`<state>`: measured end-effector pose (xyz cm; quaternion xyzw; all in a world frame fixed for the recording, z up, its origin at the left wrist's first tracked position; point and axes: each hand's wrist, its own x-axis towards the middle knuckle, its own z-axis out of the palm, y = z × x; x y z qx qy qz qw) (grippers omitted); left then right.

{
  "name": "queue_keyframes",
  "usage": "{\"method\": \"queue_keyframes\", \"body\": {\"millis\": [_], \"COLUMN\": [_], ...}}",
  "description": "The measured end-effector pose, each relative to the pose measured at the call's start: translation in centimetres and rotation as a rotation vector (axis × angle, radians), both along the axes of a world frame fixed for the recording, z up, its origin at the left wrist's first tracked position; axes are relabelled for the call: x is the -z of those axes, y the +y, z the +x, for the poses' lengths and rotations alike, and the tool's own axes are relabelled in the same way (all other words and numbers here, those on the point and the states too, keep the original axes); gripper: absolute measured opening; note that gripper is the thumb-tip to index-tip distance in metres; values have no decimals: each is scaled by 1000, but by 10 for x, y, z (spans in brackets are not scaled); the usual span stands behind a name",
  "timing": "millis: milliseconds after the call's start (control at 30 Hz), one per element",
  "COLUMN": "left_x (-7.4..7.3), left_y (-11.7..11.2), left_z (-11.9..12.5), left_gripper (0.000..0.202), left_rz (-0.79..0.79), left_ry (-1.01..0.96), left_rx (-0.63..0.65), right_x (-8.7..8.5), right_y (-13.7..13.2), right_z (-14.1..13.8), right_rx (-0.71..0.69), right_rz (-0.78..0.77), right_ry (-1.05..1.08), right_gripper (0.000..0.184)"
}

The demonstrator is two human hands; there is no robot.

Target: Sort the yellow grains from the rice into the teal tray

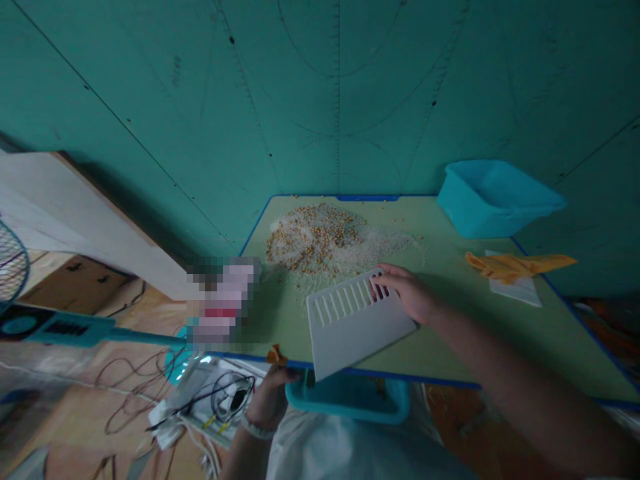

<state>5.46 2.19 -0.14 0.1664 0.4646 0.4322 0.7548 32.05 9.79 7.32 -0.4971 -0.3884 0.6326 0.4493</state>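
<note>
My right hand (413,297) is closed on the far right corner of a white slotted plastic board (357,333). The board tilts over the table's front edge, its row of slots along the upper side. Below that edge, my left hand (271,400) grips the left rim of a turquoise basin (350,408), which is held against my body. The board and table edge hide most of the basin's inside. Beyond the board, a spread pile of yellowish beans mixed with white grains (320,237) lies on the pale green tabletop (450,340).
A second turquoise basin (500,210) stands at the back right. An orange cloth (520,265) lies over a white sheet (523,290) on the right. A small orange scrap (277,355) sits at the front edge. Left are a turquoise fan (60,327), floor cables and a blurred-out box (225,307).
</note>
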Motion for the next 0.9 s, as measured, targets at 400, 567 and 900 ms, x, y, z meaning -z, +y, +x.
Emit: {"method": "queue_keyframes", "body": {"millis": [400,567,900], "left_x": [10,14,6], "left_y": [0,0,2], "left_z": [-5,-8,-2], "left_gripper": [44,40,37], "left_rz": [18,19,5], "left_ry": [-15,0,-16], "left_rx": [-21,-31,-17], "right_x": [-19,-15,2], "right_y": [25,26,32], "right_z": [58,61,35], "right_rx": [738,731,610], "right_rz": [296,249,229], "right_ry": [70,-88,81], "right_gripper": [9,10,18]}}
